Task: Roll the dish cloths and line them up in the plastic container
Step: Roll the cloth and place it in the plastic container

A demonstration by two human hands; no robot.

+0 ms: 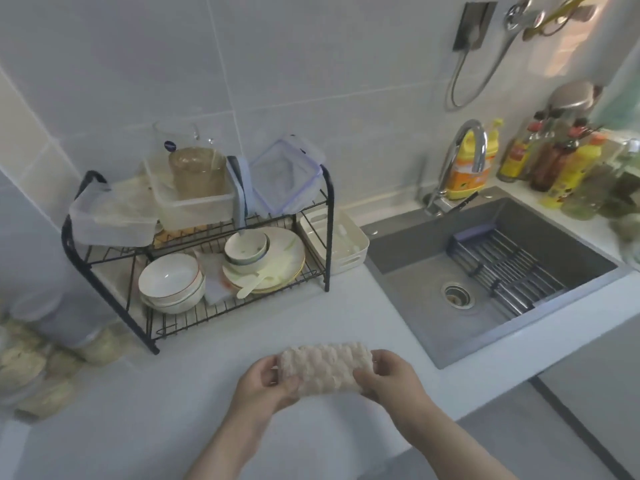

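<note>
A pale, bumpy-textured dish cloth (325, 367), folded or rolled into a thick oblong, is held just above the white counter (138, 427). My left hand (266, 382) grips its left end with curled fingers. My right hand (388, 375) grips its right end, thumb across the front. A cream plastic container (341, 240) with slotted handles stands tilted on the counter between the dish rack and the sink, about two hand-lengths behind the cloth. Its inside looks bare apart from ribs.
A black wire dish rack (194, 258) with bowls, plates and lidded boxes stands at the back left. The grey sink (485, 271) with a drain rack lies to the right, bottles behind it. Jars (38, 362) crowd the left edge.
</note>
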